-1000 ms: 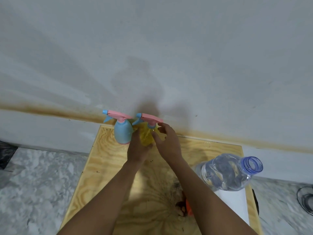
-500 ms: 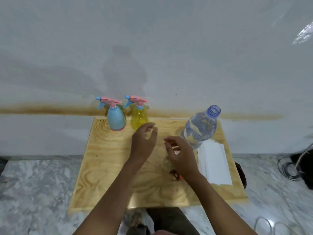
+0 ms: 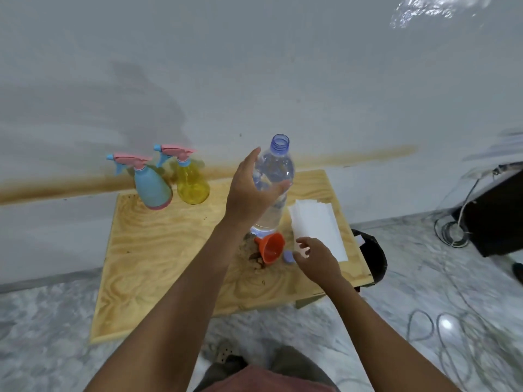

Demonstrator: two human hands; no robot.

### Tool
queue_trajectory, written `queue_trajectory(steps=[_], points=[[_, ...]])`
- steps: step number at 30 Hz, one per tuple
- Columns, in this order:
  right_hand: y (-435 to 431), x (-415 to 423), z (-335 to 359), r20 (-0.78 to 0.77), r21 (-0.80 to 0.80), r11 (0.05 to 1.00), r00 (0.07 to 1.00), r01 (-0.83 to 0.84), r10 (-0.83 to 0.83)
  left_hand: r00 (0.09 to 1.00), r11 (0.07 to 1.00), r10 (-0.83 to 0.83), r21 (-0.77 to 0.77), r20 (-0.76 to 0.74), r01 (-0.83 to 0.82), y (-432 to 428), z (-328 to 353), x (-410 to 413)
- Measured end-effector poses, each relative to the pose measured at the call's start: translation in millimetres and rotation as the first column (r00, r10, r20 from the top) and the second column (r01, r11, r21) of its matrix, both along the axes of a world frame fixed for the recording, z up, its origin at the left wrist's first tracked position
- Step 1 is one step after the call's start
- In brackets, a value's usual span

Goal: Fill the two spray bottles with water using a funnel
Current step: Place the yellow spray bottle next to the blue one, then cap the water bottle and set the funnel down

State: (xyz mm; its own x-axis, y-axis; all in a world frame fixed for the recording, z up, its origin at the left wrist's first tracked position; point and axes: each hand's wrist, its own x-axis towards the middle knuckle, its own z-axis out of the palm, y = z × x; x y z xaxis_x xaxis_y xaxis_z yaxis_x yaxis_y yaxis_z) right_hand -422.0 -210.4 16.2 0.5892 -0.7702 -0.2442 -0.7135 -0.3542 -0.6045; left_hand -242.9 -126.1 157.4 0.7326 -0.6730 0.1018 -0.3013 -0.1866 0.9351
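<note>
Two spray bottles stand at the back left of the wooden table [image 3: 169, 264], by the wall: a blue spray bottle [image 3: 152, 189] and a yellow spray bottle [image 3: 193, 185], each with its pink trigger head on. A clear water bottle [image 3: 276, 168] with no cap stands upright right of the middle. My left hand [image 3: 249, 193] wraps around its left side, thumb across the front. An orange funnel [image 3: 271, 248] lies on its side at the bottle's foot, with a small blue cap [image 3: 288, 256] next to it. My right hand [image 3: 315, 260] hovers beside the cap, fingers apart, holding nothing.
A stack of white paper [image 3: 314, 222] lies on the table's right side. A black bin [image 3: 372, 256] stands against the table's right edge. Cables [image 3: 450, 236] and a dark box [image 3: 498, 216] are on the marble floor at the right.
My left hand left the spray bottles and moved right onto the water bottle. My right hand drew back toward the funnel and cap. My view pulled back and turned right.
</note>
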Motion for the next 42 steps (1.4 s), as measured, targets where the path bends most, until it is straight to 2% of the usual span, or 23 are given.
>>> queue_trajectory(steps=[3, 9, 13, 17, 23, 25, 29, 31, 33, 35, 38, 42], points=[[-7.7, -4.3, -13.9, -0.118, 0.024, 0.995, 0.988, -0.094, 0.096, 0.998, 0.999, 0.042, 0.01, -0.047, -0.042, -6.9, 3.6, -4.2], [-14.1, 10.1, -24.9, -0.256, -0.047, 0.967, 0.939, -0.25, 0.231, 0.997, 0.996, 0.073, 0.053, -0.004, -0.073, -12.6, -1.3, -3.0], [-13.2, 16.5, -30.7, -0.291, -0.1, 0.947, 0.919, -0.307, 0.267, 0.995, 0.993, 0.096, 0.071, -0.007, -0.095, -13.3, -1.6, -2.6], [-12.6, 12.9, -34.2, -0.255, -0.15, 0.941, 0.931, -0.304, 0.261, 0.996, 0.993, 0.093, 0.072, -0.002, -0.092, -12.8, -3.1, -3.5], [-14.8, 4.6, -15.7, -0.035, -0.111, 0.989, 0.995, -0.095, 0.091, 0.996, 0.994, 0.086, 0.066, -0.001, -0.086, -12.3, -4.4, -4.3], [-16.8, 2.6, 0.9, 0.115, -0.086, 0.996, 0.992, -0.032, 0.042, 0.997, 0.995, 0.082, 0.061, -0.003, -0.082, -12.0, -5.8, -4.5], [-31.0, 13.1, 67.2, 0.512, -0.094, 0.994, 0.859, 0.055, 0.001, 0.997, 0.995, 0.083, 0.059, -0.012, -0.082, -11.8, -5.3, -5.5], [-38.5, 24.1, 116.3, 0.636, -0.122, 0.99, 0.772, 0.075, 0.019, 0.996, 0.995, 0.087, 0.058, -0.013, -0.086, -11.3, -5.3, -6.1], [-44.0, 35.2, 163.0, 0.691, -0.14, 0.99, 0.719, 0.037, 0.071, 0.996, 0.996, 0.085, 0.043, -0.022, -0.084, -11.0, -6.3, -6.4], [-48.7, 46.8, 195.8, 0.661, -0.198, 0.979, 0.733, -0.037, 0.162, 0.996, 0.996, 0.083, 0.036, -0.034, -0.082, -11.0, -5.7, -7.3], [-54.9, 64.9, 219.4, 0.506, -0.322, 0.936, 0.81, -0.14, 0.295, 0.996, 0.996, 0.085, 0.035, -0.038, -0.084, -11.2, -4.6, -8.0], [-59.9, 79.8, 230.8, 0.331, -0.34, 0.901, 0.863, -0.269, 0.383, 0.995, 0.997, 0.08, 0.022, -0.061, -0.079, -11.3, -2.8, -9.2]])
